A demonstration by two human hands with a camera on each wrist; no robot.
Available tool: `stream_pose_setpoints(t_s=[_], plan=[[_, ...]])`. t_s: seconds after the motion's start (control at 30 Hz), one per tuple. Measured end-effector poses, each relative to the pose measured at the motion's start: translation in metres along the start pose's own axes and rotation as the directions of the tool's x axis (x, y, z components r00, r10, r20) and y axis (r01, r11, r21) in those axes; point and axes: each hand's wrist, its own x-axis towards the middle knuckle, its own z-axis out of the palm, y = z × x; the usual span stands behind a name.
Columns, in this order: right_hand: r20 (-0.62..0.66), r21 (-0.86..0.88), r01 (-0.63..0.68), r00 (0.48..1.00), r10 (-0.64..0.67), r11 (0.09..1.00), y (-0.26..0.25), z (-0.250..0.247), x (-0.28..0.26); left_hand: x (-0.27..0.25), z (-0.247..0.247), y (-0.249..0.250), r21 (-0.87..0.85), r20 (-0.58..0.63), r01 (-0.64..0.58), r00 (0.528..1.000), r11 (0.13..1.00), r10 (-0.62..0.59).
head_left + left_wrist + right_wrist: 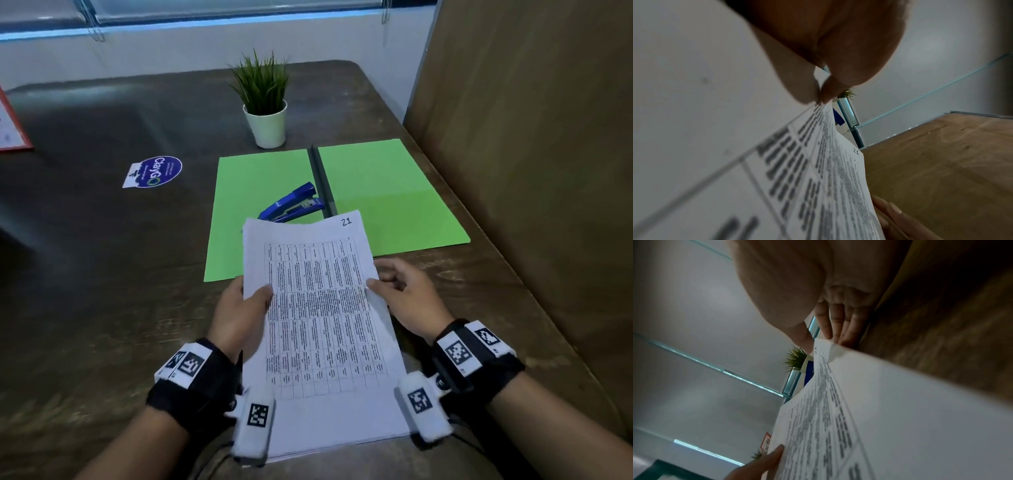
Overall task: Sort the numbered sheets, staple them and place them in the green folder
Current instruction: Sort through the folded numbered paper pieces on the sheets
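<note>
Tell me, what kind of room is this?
Probably an office desk. On the dark wooden table lie an open green folder and a blue stapler, with a small potted plant behind them, and a window blind hangs along the wall.

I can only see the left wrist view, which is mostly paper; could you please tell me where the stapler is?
Observer: The blue stapler lies on the left leaf of the green folder, just beyond the sheets.
Operator: Thank you. Is the folder open or closed?
Observer: It lies open and flat on the table, with its dark spine running up the middle.
Operator: And what holds the right edge of the sheets?
Observer: The right hand pinches that edge with its thumb on top, opposite the left hand, which grips the left edge.
</note>
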Motion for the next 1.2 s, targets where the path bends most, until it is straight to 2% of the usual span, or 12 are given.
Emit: stream_pose_setpoints(t_s=[0.17,0.33,0.4,0.47,0.5,0.63,0.77,0.87,0.97,1.07,1.2], plan=[[-0.036,0.143,-0.013,0.999,0.019,0.990,0.005,-0.003,-0.004,-0.004,0.008,0.005,-0.046,0.065,0.025,0.998,0.999,-0.022],[-0.171,0.096,0.024,0.985,-0.007,0.995,0.010,-0.013,-0.005,-0.026,0.023,0.010,-0.038,0.177,0.088,0.981,0.995,-0.080],[-0.176,0.152,0.012,0.984,0.015,0.988,0.015,-0.021,-0.005,-0.029,0.028,0.022,0.063,0.146,0.090,0.984,0.994,-0.098],[-0.145,0.225,-0.025,0.988,0.059,0.974,0.016,-0.025,-0.005,-0.019,0.033,0.042,0.218,0.108,0.020,0.993,0.976,-0.044],[-0.133,0.240,-0.037,0.989,0.071,0.970,0.017,-0.025,-0.006,-0.011,0.035,0.051,0.244,0.105,-0.005,0.994,0.970,-0.021],[-0.150,0.228,-0.044,0.985,0.080,0.973,0.015,-0.023,-0.006,0.015,0.053,0.072,0.278,0.126,-0.063,0.992,0.958,0.029],[-0.221,0.193,-0.007,0.974,0.050,0.981,0.013,-0.026,-0.004,0.010,0.069,0.056,0.134,0.094,-0.043,0.995,0.990,0.031],[-0.188,0.154,0.011,0.982,0.019,0.988,0.011,-0.035,-0.007,-0.009,0.072,0.031,0.228,0.034,-0.090,0.996,0.969,0.085],[-0.143,0.102,0.001,0.990,0.014,0.995,0.010,-0.042,-0.015,-0.017,0.071,0.027,0.271,0.049,-0.130,0.991,0.954,0.122],[-0.119,0.110,-0.004,0.993,0.017,0.994,0.009,-0.037,-0.022,-0.008,0.067,0.045,0.454,0.065,-0.143,0.990,0.879,0.127],[-0.046,0.122,0.014,0.999,-0.009,0.992,0.005,-0.020,-0.026,0.002,0.054,0.070,0.698,0.167,-0.222,0.975,0.681,0.147]])
